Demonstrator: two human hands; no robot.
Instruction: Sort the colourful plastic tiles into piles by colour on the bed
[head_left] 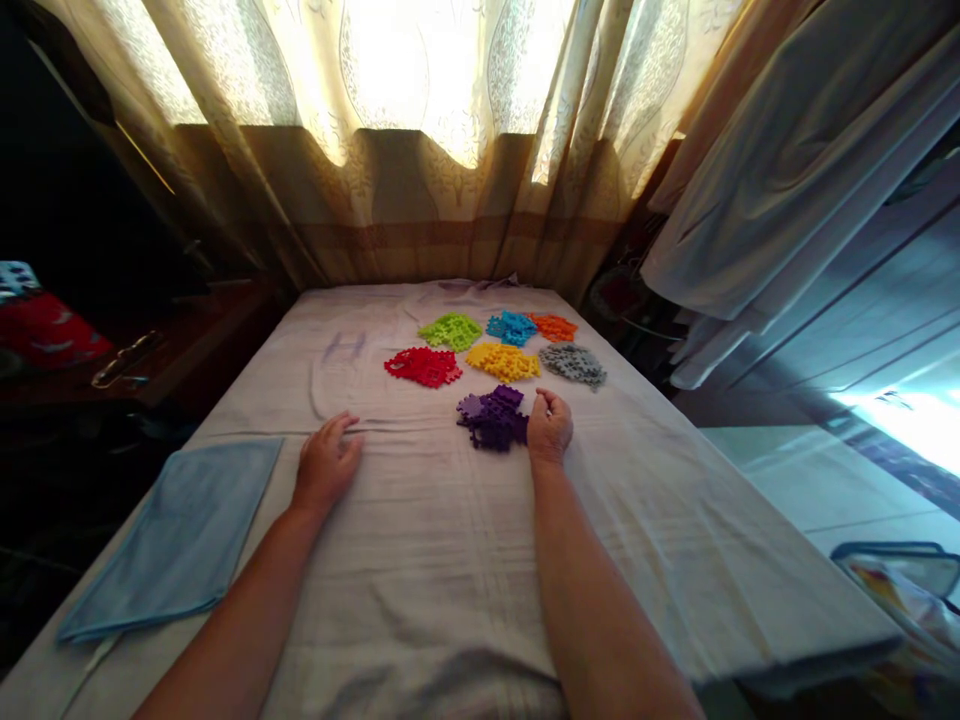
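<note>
My right hand (550,428) rests with curled fingers at the right edge of a heap of purple notched plastic pieces (493,418). Whatever its fingers may hold is hidden. To the left, my left hand (328,462) lies on the sheet with fingers apart and nothing in it. Beyond the purple heap are separate heaps of similar pieces: red (424,367), yellow (503,362) and grey (573,365). Farther back sit lime green (450,331), blue (511,328) and orange (554,327) ones, the last two touching.
A whitish, wrinkled sheet (420,560) covers the table. Near its left edge lies a folded light blue cloth (180,535), with a pale cord (94,660) coming from beneath. Curtains (420,200) hang behind, and pale fabric (757,190) hangs at the right.
</note>
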